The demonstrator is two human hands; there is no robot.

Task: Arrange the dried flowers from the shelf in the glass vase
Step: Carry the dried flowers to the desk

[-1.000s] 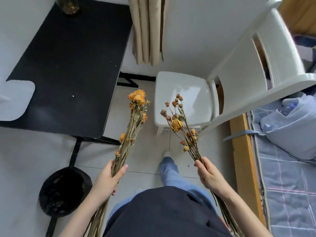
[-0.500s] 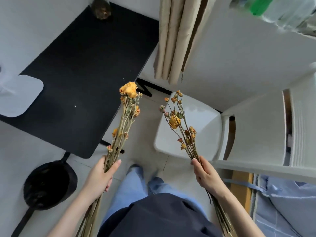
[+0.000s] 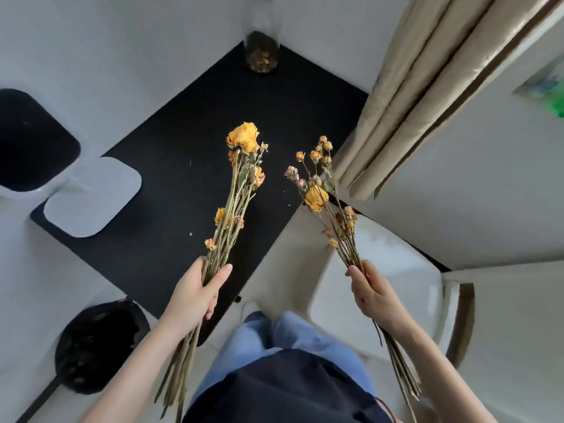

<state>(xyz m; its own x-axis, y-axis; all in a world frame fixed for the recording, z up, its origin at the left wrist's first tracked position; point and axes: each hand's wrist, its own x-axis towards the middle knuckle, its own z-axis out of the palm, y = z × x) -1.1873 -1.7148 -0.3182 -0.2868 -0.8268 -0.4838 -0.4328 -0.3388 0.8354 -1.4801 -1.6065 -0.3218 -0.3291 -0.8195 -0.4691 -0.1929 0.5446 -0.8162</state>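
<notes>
The left hand is wrapped around a bunch of dried flowers, fingers curled over the stems and thumb pressed along their side. The stems run down past the wrist toward 6 o'clock; the heads point up toward 12, topped by a large yellow rose. The right hand is closed around a second bunch, thinner and more spread out, with small orange and pink buds and one yellow bloom partway up. Its stems trail behind the forearm toward 5 o'clock. The two bunches are held apart, neither touching the other, the left one over the table, the right one over the table's edge and a white chair.

The table is black and runs from the left hand up toward 12 o'clock. At its far corner, at 12 o'clock from the hands, stands the glass vase, upright, with dark dried matter in its bottom; its top is cut off by the frame. At 9 to 10 o'clock on the table lies a white rounded pad. Beige curtains hang at 1 o'clock. On the floor at 7 o'clock sits a black bin. Jeans and a dark top show at 6 o'clock.
</notes>
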